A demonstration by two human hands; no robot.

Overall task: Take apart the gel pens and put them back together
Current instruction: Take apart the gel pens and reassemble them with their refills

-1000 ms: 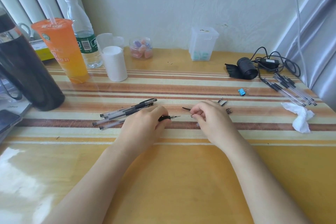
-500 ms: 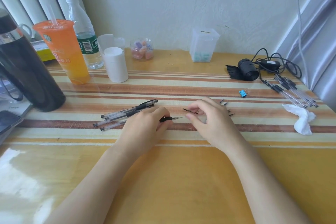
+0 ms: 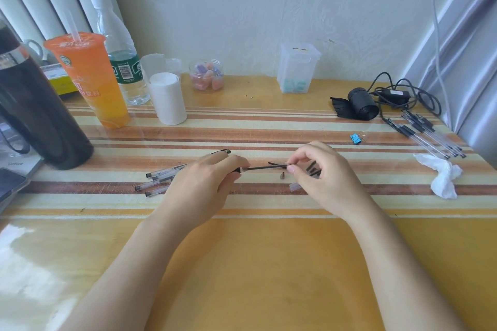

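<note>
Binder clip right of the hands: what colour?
Blue. The binder clip lies on the striped tabletop, clearest in the head view.

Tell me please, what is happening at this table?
A person is taking a gel pen apart. The left hand holds the pen barrel while the right hand pinches the dark refill, which sticks out of it. A small metal tip lies on the table between the hands. More pens wait at the left.
</note>
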